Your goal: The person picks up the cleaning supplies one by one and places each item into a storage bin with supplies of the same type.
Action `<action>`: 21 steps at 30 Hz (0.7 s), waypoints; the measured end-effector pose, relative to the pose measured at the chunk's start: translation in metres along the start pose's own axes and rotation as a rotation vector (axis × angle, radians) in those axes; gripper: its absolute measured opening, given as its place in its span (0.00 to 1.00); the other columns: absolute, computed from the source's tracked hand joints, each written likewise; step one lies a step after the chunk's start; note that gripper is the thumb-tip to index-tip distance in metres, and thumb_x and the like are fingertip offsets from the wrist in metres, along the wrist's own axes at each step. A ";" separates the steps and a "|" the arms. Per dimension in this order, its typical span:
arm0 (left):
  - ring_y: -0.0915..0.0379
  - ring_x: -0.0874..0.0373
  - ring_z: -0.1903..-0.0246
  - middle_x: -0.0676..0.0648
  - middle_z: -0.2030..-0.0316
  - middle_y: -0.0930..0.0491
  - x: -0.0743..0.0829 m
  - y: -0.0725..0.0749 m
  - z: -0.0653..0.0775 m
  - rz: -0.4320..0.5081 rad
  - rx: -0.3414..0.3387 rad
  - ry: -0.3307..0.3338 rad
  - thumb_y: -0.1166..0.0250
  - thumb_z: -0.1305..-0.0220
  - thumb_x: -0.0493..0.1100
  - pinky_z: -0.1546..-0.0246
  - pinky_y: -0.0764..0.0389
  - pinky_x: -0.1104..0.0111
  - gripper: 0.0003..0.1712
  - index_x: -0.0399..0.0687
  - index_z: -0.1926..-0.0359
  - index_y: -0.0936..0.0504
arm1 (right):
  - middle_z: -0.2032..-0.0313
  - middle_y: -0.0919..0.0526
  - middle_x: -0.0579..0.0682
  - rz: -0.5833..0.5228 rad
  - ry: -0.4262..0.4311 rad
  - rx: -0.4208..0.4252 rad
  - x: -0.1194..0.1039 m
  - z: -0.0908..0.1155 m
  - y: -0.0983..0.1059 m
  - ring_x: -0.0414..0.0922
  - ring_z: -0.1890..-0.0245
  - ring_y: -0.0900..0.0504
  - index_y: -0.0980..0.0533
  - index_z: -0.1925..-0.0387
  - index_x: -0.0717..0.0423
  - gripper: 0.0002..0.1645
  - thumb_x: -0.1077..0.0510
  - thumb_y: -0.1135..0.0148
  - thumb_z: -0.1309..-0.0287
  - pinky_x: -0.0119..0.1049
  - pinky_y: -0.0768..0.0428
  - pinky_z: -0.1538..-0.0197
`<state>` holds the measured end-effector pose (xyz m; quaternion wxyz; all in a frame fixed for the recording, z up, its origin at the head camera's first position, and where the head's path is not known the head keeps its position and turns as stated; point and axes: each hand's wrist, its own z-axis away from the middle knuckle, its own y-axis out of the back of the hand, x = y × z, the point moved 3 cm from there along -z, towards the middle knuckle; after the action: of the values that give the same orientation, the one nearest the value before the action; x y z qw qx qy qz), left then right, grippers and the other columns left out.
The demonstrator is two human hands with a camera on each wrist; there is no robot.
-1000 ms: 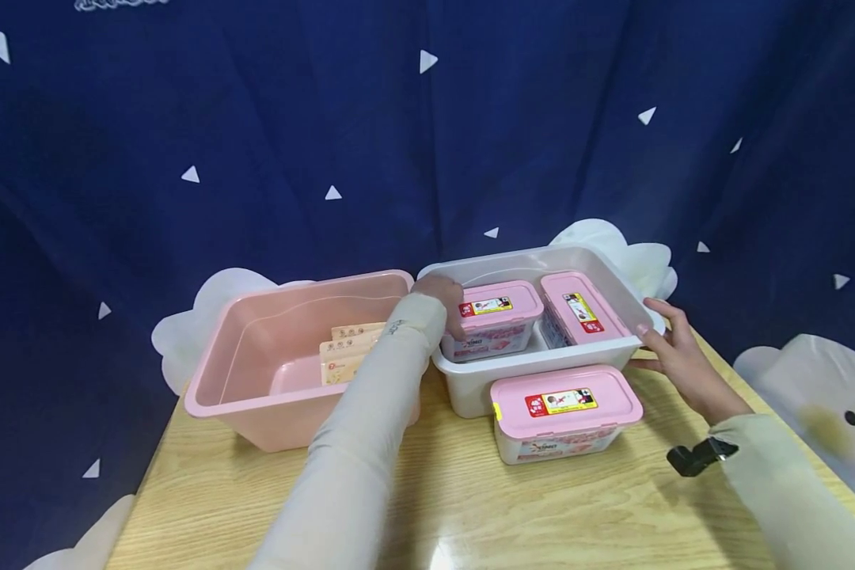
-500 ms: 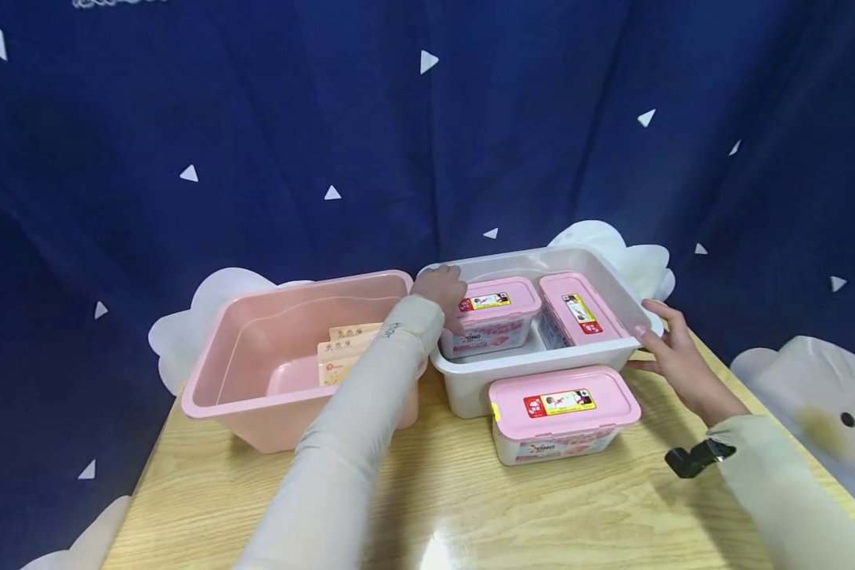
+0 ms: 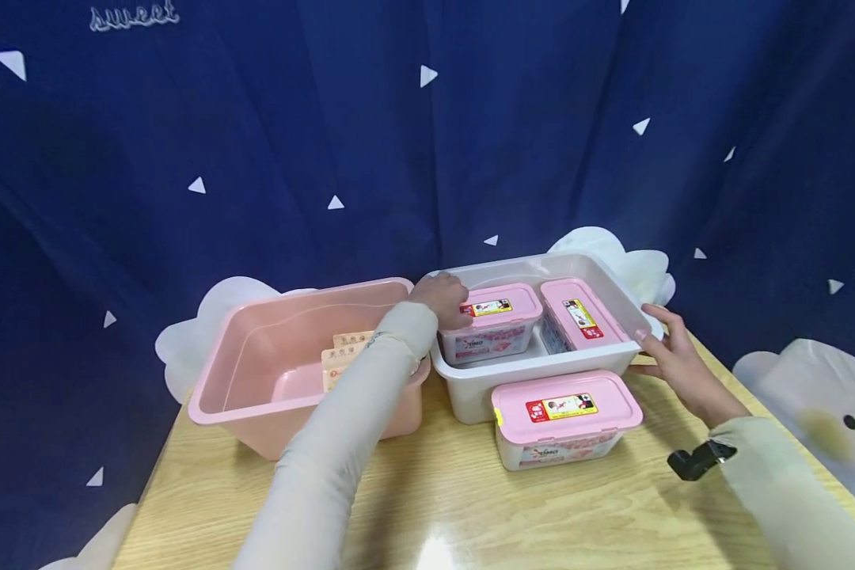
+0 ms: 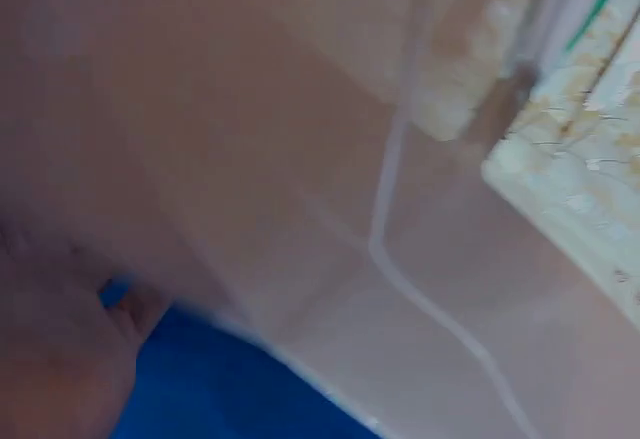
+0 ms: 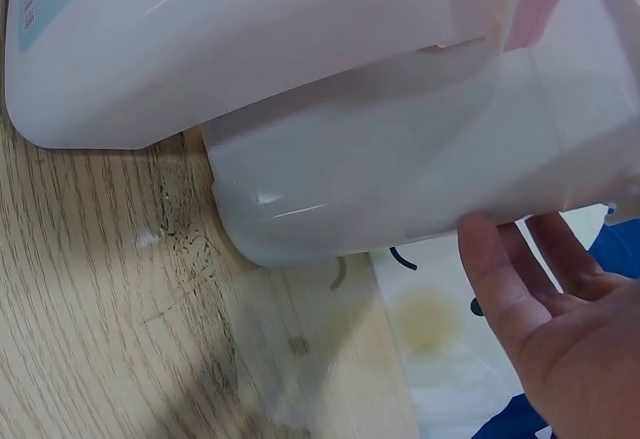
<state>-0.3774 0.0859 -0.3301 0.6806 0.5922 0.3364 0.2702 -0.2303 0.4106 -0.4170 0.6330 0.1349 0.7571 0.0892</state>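
In the head view my left hand (image 3: 442, 299) grips the left end of a pink-lidded tub (image 3: 499, 317) inside the white bin (image 3: 463, 396). Its fingertips lie over the lid's end, and part of the grip is hidden. At the bin's right corner, my right hand (image 3: 675, 360) holds the rim with the thumb above and fingers below. The right wrist view shows those fingers (image 5: 500, 289) against the bin's outer wall. A second pink-lidded tub (image 3: 584, 315) sits in the bin's right part. Another like it (image 3: 566, 408) stands on the table in front.
A pink bin (image 3: 256, 412) stands left of the white one, nearly touching it. Beige packets (image 3: 342, 360) stand inside, partly behind my left forearm. A wooden table (image 3: 513, 522) bears everything, with a dark blue curtain (image 3: 292, 142) behind.
The left hand has shifted slightly up and back at the tub's end, and that tub has slid a little away from me. The right hand keeps its place on the rim.
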 end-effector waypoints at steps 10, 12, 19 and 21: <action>0.34 0.52 0.32 0.47 0.32 0.31 0.028 0.056 0.059 0.186 0.214 -0.136 0.39 0.34 0.57 0.32 0.30 0.59 0.34 0.49 0.32 0.30 | 0.40 0.47 0.66 -0.031 0.013 0.004 0.000 0.001 -0.001 0.25 0.58 0.23 0.64 0.25 0.55 0.38 0.51 0.58 0.24 0.31 0.15 0.62; 0.32 0.52 0.34 0.46 0.32 0.31 0.040 0.061 0.078 0.219 0.305 -0.200 0.38 0.34 0.55 0.33 0.29 0.60 0.32 0.47 0.33 0.28 | 0.41 0.45 0.63 -0.050 0.014 0.003 0.000 0.002 -0.001 0.25 0.58 0.22 0.63 0.26 0.54 0.37 0.51 0.58 0.24 0.31 0.15 0.62; 0.31 0.53 0.34 0.45 0.34 0.28 0.077 0.048 0.141 0.175 0.467 -0.416 0.37 0.35 0.51 0.34 0.28 0.61 0.27 0.47 0.38 0.25 | 0.37 0.53 0.70 0.005 0.003 -0.008 -0.001 0.001 -0.002 0.22 0.57 0.25 0.65 0.25 0.53 0.38 0.48 0.61 0.23 0.31 0.15 0.61; 0.32 0.54 0.33 0.47 0.34 0.28 0.083 0.040 0.153 0.106 0.452 -0.449 0.38 0.35 0.51 0.32 0.30 0.61 0.26 0.50 0.38 0.25 | 0.36 0.55 0.72 0.017 -0.003 -0.013 -0.001 0.000 -0.004 0.22 0.57 0.26 0.66 0.25 0.52 0.38 0.47 0.61 0.23 0.31 0.15 0.60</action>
<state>-0.2045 0.0603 -0.2910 0.5739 0.7900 0.1977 0.0863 -0.2303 0.4070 -0.4175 0.6341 0.1373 0.7545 0.0994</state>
